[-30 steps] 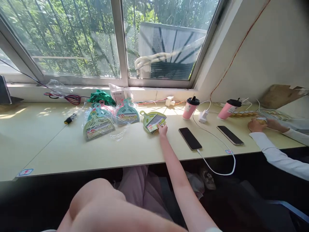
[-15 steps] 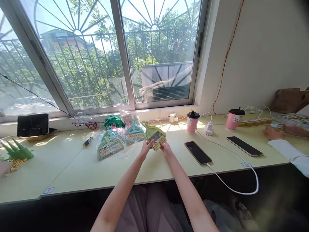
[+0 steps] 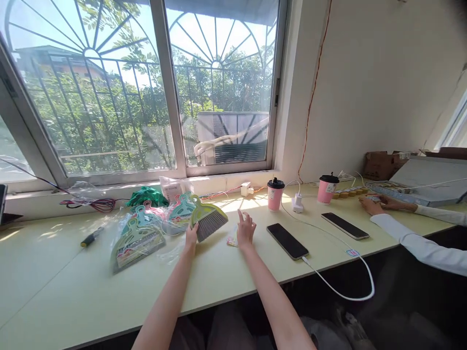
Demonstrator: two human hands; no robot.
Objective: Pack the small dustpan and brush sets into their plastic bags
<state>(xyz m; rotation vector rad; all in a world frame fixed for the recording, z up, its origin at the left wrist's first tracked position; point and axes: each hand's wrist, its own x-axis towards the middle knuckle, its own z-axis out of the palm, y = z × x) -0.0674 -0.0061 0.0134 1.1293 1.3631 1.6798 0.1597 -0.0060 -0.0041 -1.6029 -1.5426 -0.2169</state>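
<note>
My left hand (image 3: 191, 236) grips the edge of a small green dustpan (image 3: 200, 210) with a grey-bristled brush (image 3: 212, 225) nested in it, tilted just above the table. To the right, my right hand (image 3: 245, 230) has its fingers apart and slightly bent, holding nothing. A printed card label (image 3: 231, 240) lies on the table beside it, partly hidden by the hand. Left of my left hand lie more dustpan and brush sets in clear plastic: a green one (image 3: 136, 243) in front, a blue one (image 3: 180, 211) behind, with pink showing between.
A screwdriver-like tool (image 3: 91, 237) lies at left. Green crumpled plastic (image 3: 148, 197) sits by the window. Right of my hands are a phone (image 3: 287, 240) on a white cable, another phone (image 3: 345, 225) and pink cups (image 3: 275, 197). A co-worker's hands (image 3: 372, 206) work at far right.
The dustpan set has moved left with my left hand. My right hand has let go of it, and the card label now lies on the table. The view has turned right.
</note>
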